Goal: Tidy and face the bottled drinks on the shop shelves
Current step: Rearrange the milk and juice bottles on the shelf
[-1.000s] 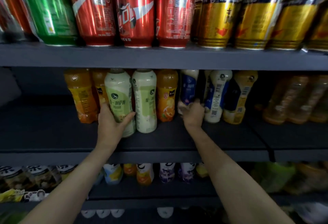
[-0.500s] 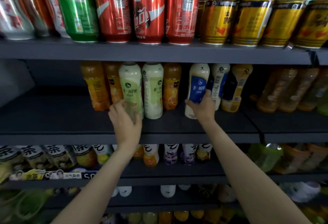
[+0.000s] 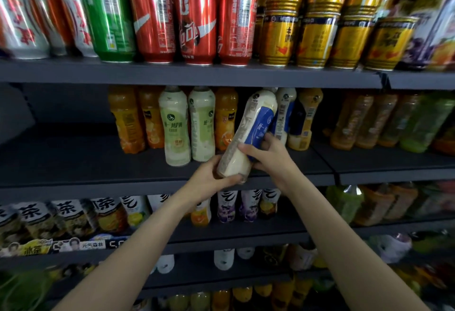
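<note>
The cream-white plastic bottle with the blue label is off the dark grey middle shelf, held tilted w/ its top leaning right and back toward the row, base out over the shelf's front edge. The left hand cups the base, fingers curled under and around it; the right hand grips the lower body, thumb across the front, fingers wrapped behind the label. Both hold only this bottle.

Risks, as a judgement: the tilted top sits just beside the white-and-blue bottle behind it, w/ the yellow-capped dark-label bottle next along; swinging it upright too fast could knock either over. To the left, the two pale green-label bottles stand near the left wrist, so a wide elbow move could topple them into the orange juice bottles. Base overhangs the edge, so a slack grip drops it to the lower shelves. Label may end up turned sideways if set down w/o rotating.
</note>
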{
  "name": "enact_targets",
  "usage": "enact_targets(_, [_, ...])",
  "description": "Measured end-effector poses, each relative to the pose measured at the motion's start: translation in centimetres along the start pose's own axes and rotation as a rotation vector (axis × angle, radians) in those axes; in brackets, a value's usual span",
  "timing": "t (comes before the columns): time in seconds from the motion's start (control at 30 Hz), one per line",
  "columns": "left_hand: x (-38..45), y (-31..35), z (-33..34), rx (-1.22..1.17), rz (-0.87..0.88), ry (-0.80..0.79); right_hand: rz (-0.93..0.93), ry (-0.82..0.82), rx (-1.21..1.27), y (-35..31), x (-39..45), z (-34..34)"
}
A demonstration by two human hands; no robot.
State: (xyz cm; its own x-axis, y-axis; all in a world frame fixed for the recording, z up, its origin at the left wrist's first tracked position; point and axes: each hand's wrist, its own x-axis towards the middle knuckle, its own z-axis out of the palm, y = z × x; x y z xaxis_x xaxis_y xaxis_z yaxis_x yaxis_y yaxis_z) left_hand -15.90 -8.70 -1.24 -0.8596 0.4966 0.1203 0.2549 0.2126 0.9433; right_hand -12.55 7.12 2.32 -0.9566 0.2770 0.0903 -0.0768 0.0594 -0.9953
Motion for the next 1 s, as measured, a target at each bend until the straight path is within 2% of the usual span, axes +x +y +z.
enact_targets(0.07, [-0.9,-0.1,0.0,0.078,0.048,0.11,0.002,0.076,0.009,-0.4,-0.5,0.0])
enact_targets(0.17, [-2.2,-0.5,-0.4,0.363,0.167,0.24,0.116,0.141,0.127,-0.2,-1.4,0.7])
enact_targets(0.27, [-3.1,0.0,-1.2,0.441,0.242,0.234,0.15,0.194,0.231,-0.3,-2.0,1.4])
enact_targets(0.33, [-3.3,0.7,-2.1,0.279,0.144,0.146,0.109,0.163,0.264,-1.0,-2.4,1.3])
enact_targets(0.43, [-3.8,2.1,-3.5,-0.324,-0.155,-0.077,0.011,0.037,0.267,-2.4,-2.9,0.9])
enact_targets(0.47, [-3.9,2.3,-3.8,-0.459,-0.217,-0.147,-0.007,0.0,0.273,-2.6,-3.0,0.9])
enact_targets(0.5, [-4.2,2.6,-4.0,-0.529,-0.229,-0.202,-0.016,-0.026,0.289,-2.7,-3.2,0.8])
enact_targets(0.57, [-4.4,3.0,-3.9,-0.538,-0.197,-0.216,-0.023,-0.055,0.314,-2.7,-3.4,0.8])
enact_targets(0.63, [-4.6,3.4,-3.5,-0.31,-0.106,-0.094,-0.014,-0.059,0.269,-2.7,-3.6,0.9])
enact_targets(0.7, [-4.3,2.9,-3.3,0.157,0.088,0.125,0.055,-0.028,0.253,-2.4,-3.7,1.4])
enact_targets(0.77, [-3.9,2.1,-3.2,0.456,0.295,0.237,0.163,0.037,0.344,-1.9,-3.8,1.9])
enact_targets(0.87, [-3.5,1.4,-3.0,0.594,0.459,0.261,0.207,0.119,0.446,-1.6,-3.7,2.5])
enact_targets(1.0, [-2.9,1.0,-3.2,0.601,0.447,0.203,0.152,0.168,0.391,-1.2,-3.1,1.9])
